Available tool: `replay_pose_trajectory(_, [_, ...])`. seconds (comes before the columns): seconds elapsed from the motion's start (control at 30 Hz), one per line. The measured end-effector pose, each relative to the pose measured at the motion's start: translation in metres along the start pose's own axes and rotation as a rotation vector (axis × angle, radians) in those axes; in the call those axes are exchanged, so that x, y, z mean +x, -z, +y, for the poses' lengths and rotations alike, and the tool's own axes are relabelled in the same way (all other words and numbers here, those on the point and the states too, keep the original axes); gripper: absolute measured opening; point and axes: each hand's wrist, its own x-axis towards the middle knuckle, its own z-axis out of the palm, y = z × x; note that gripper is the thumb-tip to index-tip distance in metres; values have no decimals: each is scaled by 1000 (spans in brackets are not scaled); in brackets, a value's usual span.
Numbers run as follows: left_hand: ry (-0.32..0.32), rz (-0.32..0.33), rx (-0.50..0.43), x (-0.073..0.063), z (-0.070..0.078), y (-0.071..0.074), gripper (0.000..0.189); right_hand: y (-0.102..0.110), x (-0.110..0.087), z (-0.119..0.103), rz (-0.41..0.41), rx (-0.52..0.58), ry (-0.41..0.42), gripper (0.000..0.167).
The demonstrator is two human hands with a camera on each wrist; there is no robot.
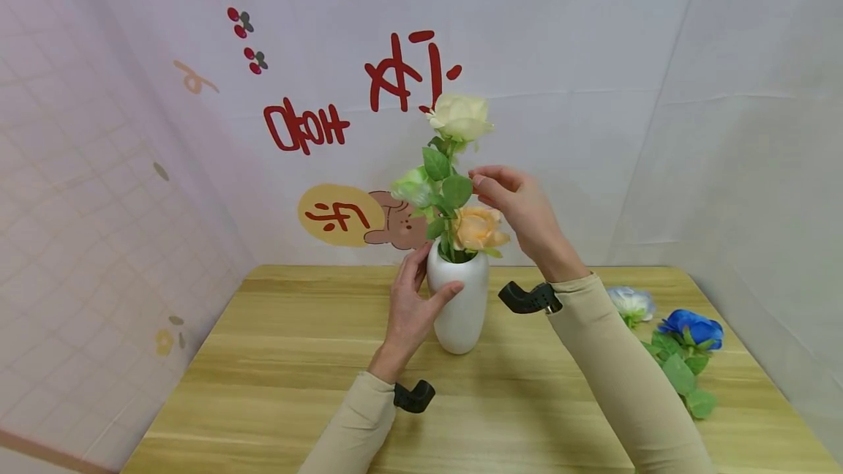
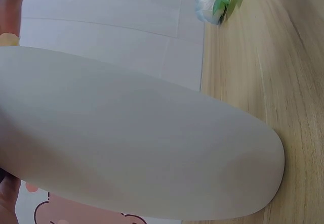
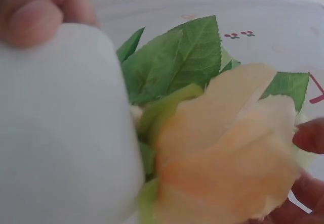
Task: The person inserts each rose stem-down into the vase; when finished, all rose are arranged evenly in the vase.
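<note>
A white vase stands upright on the table, with a cream-white rose, a pale green rose and a peach rose in it. My left hand grips the vase's upper left side, thumb across the front. In the left wrist view the vase fills most of the picture. At the arrangement's right, above the peach rose, is my right hand, its bent fingertips beside a green leaf. Whether they pinch it is unclear. The right wrist view shows the peach rose close up.
On the table's right side lie a blue rose and a pale blue-white rose, partly behind my right forearm. The wooden table meets a white wall covering with red lettering and cartoon prints. Dark wrist mounts sit on both wrists.
</note>
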Motion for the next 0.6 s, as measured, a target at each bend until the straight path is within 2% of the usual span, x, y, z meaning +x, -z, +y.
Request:
replay_pose_trajectory(0.07, [0,1,-4,0,-1,-1,77,-2,3,-3,33,23,27,41])
replay_pose_trajectory(0.17, [-3,7,-11,0,-1,-2,76,-6,9,-7,34,-3,28,39])
replay_pose_trajectory(0.47, [6,8,-4,-1,0,-2,73,-17,24,-17,-31,-2,-85,39])
replay_pose_trajectory(0.6, [1,7,-2,0,0,-2,72,-20,27,-17,-60,-25,-102,38])
